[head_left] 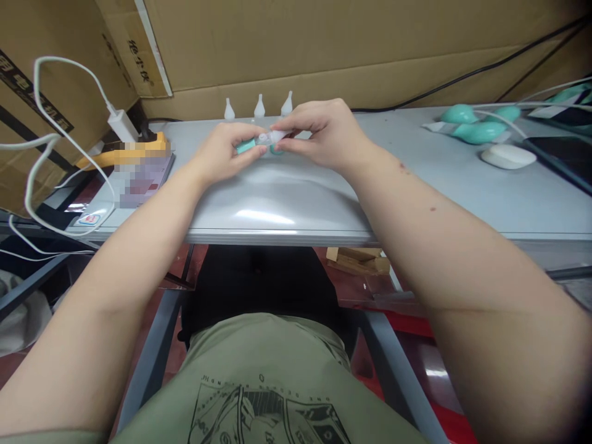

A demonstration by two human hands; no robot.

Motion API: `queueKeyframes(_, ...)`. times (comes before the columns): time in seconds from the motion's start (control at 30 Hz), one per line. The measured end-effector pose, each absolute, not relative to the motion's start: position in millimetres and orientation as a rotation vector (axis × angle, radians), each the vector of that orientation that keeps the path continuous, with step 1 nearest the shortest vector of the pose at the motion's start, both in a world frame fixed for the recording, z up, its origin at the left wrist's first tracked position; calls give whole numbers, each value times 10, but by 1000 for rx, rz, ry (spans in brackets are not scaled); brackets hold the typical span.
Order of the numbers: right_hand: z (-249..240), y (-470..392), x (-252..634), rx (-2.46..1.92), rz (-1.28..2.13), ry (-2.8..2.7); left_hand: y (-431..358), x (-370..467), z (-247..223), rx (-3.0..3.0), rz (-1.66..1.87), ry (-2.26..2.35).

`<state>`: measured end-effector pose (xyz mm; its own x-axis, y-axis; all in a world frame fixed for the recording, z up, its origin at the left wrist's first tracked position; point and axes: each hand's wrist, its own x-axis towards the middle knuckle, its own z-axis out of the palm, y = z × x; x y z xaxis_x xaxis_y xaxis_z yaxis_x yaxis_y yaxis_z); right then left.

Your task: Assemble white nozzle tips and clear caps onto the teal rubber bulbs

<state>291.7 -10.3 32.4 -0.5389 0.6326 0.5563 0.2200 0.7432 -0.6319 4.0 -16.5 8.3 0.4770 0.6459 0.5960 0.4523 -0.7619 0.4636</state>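
Observation:
My left hand (231,148) is closed around a small teal piece with a clear plastic end (247,145), held just above the table. The fingers of my right hand (319,132) pinch a translucent white tip (277,135) against that clear end. The two parts meet between my hands; whether they are joined I cannot tell. Under my right fingers a bit of another teal thing (276,150) shows, mostly hidden. Just behind my hands stand three white tapered nozzles, a left one (229,110), a middle one (259,108) and a right one (287,105), their lower parts partly covered.
On the right of the grey table (287,197) lie several teal bulbs (478,129), a white mouse-shaped object (507,156) and a dark flat device (564,154). To the left are a yellow tool (160,145), a white charger (123,126) and looped cables. Cardboard (277,49) walls the back.

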Motion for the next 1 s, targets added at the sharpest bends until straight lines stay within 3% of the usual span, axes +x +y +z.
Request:
queueKeyframes(0.43,392,-118,2953,-790,415,-2292,-79,9,18,2547,1162,940)
queueKeyframes(1.0,312,-33,2951,-530,345,-2349,-130,-15,40,2958,1047,1152)
